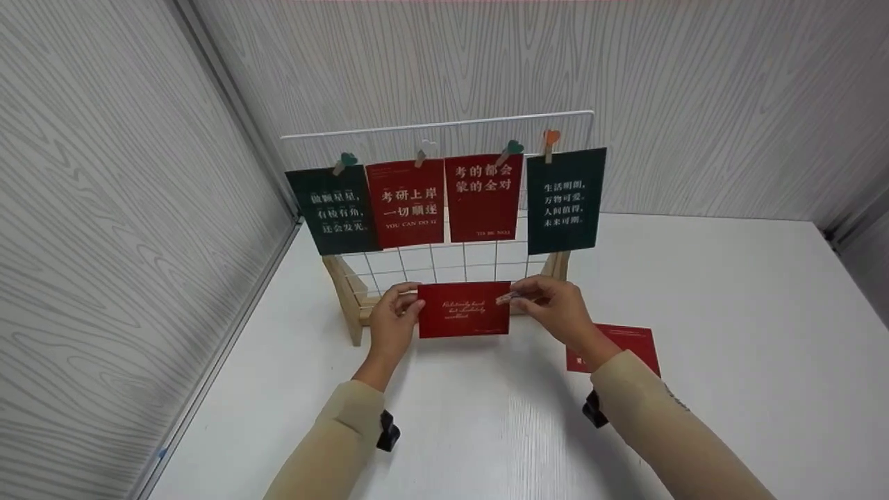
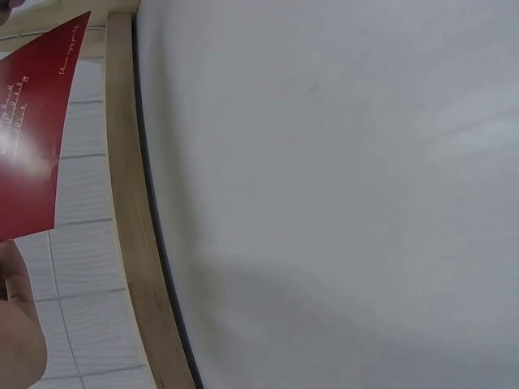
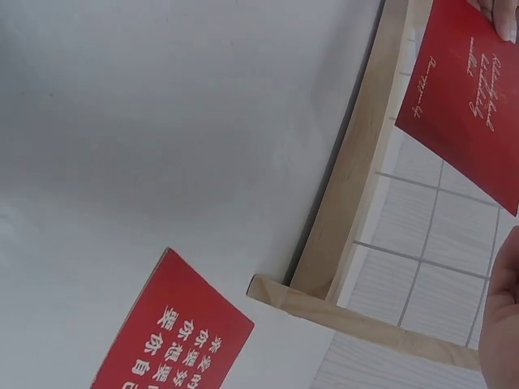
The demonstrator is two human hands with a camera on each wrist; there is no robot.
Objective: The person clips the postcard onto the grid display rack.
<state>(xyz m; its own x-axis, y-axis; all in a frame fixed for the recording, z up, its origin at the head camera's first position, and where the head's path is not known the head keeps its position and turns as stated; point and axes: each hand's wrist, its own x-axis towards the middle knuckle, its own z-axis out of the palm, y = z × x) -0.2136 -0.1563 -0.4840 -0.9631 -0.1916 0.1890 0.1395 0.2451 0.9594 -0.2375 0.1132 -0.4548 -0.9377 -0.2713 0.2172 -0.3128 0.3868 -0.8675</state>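
Observation:
In the head view my left hand pinches the left edge of a red card with light cursive writing, held sideways before the lower part of a wire grid rack. My right hand is at the card's right edge, a small clothespin between its thumb and fingers. That clothespin overlaps the card in this view. Both wrist views show the card too, with part of my left hand below it in the left wrist view and part of my right hand in the right wrist view.
Green cards and red cards hang from the grid by heart-topped clothespins. Wooden feet support the rack. Another red card lies on the white table, partly behind my right forearm.

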